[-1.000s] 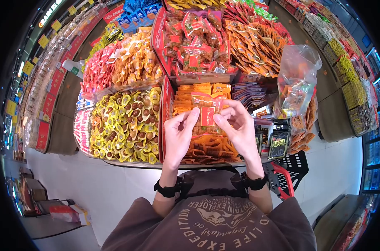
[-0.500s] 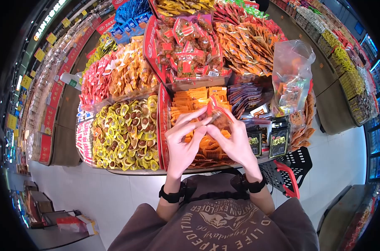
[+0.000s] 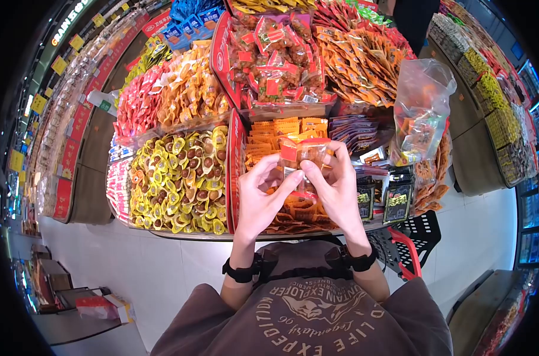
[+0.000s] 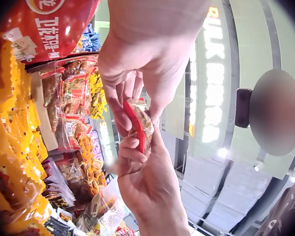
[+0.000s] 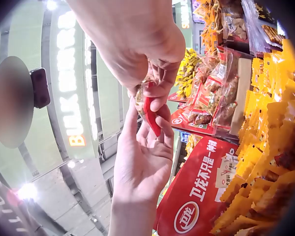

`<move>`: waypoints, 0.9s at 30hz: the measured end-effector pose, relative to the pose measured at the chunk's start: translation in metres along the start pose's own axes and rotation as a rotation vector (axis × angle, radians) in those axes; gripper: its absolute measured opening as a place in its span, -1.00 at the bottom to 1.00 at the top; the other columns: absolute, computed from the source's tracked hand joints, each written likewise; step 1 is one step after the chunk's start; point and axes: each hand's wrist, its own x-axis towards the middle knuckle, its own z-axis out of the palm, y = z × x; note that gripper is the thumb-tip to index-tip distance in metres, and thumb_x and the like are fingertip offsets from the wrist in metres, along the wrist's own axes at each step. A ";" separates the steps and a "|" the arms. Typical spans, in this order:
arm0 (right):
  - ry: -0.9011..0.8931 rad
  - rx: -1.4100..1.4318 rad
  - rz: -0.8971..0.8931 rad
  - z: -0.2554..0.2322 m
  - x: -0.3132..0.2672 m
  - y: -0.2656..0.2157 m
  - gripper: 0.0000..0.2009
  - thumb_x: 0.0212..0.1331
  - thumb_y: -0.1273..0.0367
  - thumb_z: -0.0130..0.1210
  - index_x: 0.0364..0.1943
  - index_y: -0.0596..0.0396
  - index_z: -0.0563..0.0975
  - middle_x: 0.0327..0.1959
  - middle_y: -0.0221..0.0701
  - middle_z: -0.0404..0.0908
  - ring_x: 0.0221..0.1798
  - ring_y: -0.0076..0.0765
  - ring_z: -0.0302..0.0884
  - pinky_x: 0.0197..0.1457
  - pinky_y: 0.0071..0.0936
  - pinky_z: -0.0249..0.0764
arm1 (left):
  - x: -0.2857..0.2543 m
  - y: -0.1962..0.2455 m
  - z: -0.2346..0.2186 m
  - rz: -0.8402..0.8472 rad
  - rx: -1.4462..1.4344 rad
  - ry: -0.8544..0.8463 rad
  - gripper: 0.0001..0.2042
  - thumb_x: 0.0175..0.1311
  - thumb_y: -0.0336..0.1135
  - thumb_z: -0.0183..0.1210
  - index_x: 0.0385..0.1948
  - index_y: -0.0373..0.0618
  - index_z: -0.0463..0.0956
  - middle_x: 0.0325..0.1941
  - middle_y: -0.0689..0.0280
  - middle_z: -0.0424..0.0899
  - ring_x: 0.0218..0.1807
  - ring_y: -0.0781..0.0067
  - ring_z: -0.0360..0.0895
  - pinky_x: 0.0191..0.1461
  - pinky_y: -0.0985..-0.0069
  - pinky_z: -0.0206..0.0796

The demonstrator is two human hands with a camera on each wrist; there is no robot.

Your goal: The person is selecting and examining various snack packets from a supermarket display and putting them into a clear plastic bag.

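Note:
Between both hands is a small clear snack packet (image 3: 315, 152) with red printed panels and brownish food inside. My left hand (image 3: 259, 199) pinches its left side, thumb pressed to the near face. On the other side my right hand (image 3: 339, 193) grips it, with the thumb on the front and fingers curled behind. In the left wrist view the packet (image 4: 143, 129) shows edge-on, its red side toward the fingers. The right wrist view likewise has the packet (image 5: 148, 110) between the two hands. Below them lie orange snack packets (image 3: 275, 133), partly covered by the hands.
Similar red-labelled packets (image 3: 275, 65) fill a bin behind. Yellow-wrapped snacks (image 3: 177, 178) lie left of a red divider (image 3: 236, 172). A clear plastic bag (image 3: 421, 110) stands on the right, above a black basket (image 3: 424, 237) with a red handle. A person in dark clothing (image 3: 415, 21) is at the far right.
The packet was held face-on, then tipped edgewise, and now is turned so its face shows again with a red panel at upper left. Both hands shifted their hold. A person has appeared at the back.

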 end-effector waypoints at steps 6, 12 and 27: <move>0.002 -0.004 0.040 0.000 0.001 0.008 -0.59 0.24 0.44 0.18 0.12 0.17 0.31 -0.10 -0.28 0.58 -0.17 -0.53 0.59 -0.14 -0.56 0.53 | 0.006 -0.007 -0.002 0.085 -0.042 0.148 -0.65 0.20 -0.51 0.28 0.02 -0.34 0.46 -0.07 0.23 0.64 -0.19 0.61 0.59 -0.08 0.61 0.47; 0.011 -0.125 -0.056 -0.004 0.006 0.014 -0.60 0.24 0.43 0.19 0.14 0.17 0.38 -0.16 -0.33 0.56 -0.16 -0.55 0.53 -0.05 -0.51 0.51 | 0.007 -0.007 -0.006 0.052 -0.028 0.116 -0.59 0.17 -0.51 0.31 0.06 -0.34 0.44 -0.05 0.21 0.64 -0.05 0.54 0.58 0.06 0.56 0.44; -0.056 -0.337 -0.171 -0.003 0.016 0.009 -0.52 0.16 0.44 0.24 0.19 0.16 0.39 0.03 -0.20 0.61 0.04 -0.33 0.59 -0.07 -0.43 0.57 | 0.011 -0.004 -0.013 0.191 0.151 0.284 -0.59 0.06 -0.56 0.36 -0.01 -0.26 0.48 -0.09 0.26 0.61 -0.09 0.54 0.57 0.00 0.59 0.45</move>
